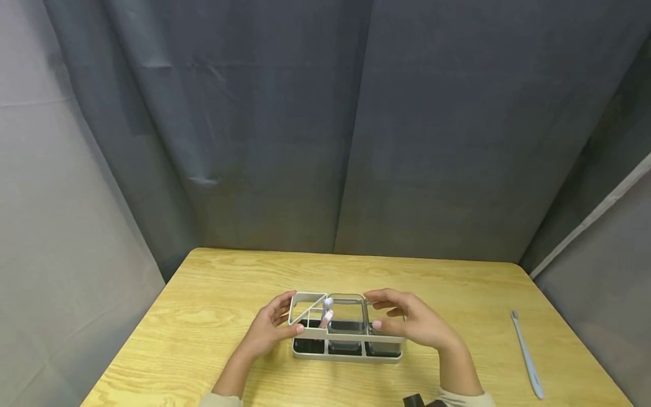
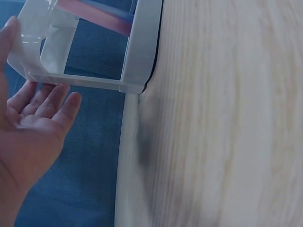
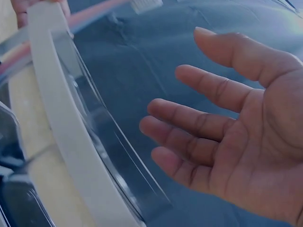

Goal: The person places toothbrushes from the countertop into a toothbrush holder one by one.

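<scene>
Toothbrush holder (image 1: 351, 337), two-tiered: on the bench (image 1: 203, 305), about mid-width; long axis parallel to the far edge, compartments opening upward. Two toothbrushes (image 1: 328, 319) lean in its left section, heads up. Left hand (image 1: 268, 327): grasping the left end, thumb to the front. Right hand (image 1: 414, 319): released, fingers loosely bent, beside the right end. Loose blue toothbrush (image 1: 526, 355): near right edge, head toward far edge.

We saw open tabletop (image 1: 193, 316) left of the left hand (image 1: 269, 325) and between the right hand (image 1: 417, 322) and a blue toothbrush (image 1: 526, 356). The organizer (image 1: 351, 337) blocked the middle, brushes (image 1: 328, 303) rising from its left side. We found a gap between the right hand and its wall. Behind, a dark curtain (image 1: 432, 141) barred passage.
</scene>
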A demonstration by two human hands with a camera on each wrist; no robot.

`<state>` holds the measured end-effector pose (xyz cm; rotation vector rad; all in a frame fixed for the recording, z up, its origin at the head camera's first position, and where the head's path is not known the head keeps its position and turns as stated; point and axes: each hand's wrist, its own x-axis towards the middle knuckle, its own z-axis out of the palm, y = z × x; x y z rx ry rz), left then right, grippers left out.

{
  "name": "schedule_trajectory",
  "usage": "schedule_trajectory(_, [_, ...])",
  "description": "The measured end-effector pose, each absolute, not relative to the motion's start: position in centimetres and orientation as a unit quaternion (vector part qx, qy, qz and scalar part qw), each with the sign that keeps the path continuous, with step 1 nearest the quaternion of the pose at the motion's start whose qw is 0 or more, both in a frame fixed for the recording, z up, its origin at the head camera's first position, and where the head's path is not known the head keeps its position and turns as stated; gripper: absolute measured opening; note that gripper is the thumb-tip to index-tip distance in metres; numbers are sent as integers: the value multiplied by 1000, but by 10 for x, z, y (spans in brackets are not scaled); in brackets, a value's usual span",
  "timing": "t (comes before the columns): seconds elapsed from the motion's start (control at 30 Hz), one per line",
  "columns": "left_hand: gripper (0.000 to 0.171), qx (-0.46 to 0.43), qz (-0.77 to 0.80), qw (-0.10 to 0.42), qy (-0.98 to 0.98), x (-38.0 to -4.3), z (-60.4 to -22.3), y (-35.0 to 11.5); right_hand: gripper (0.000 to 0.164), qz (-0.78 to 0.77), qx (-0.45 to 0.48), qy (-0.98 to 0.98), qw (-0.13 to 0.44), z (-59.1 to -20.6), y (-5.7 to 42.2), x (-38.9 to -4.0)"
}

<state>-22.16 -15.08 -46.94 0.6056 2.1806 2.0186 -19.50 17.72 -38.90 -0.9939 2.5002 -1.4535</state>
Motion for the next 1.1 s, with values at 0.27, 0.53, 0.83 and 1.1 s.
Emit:
schedule_trajectory(0.27, [78,196,663,51,720,-228,-479,-153,44,-481,-321,815,26,-385,203,-187])
schedule_trajectory(0.53, [79,200,654,66,726,-214,-453,-150,46,-483,-299,822,20,-391,224,-185])
schedule_trajectory(0.83, [79,195,657,52,726,-226,-478,-152,45,-505,-254,825,31,-400,248,-181])
schedule_trajectory(1.1, [76,205,659,35,723,-227,-480,-152,49,-558,-237,793,56,-412,270,-180])
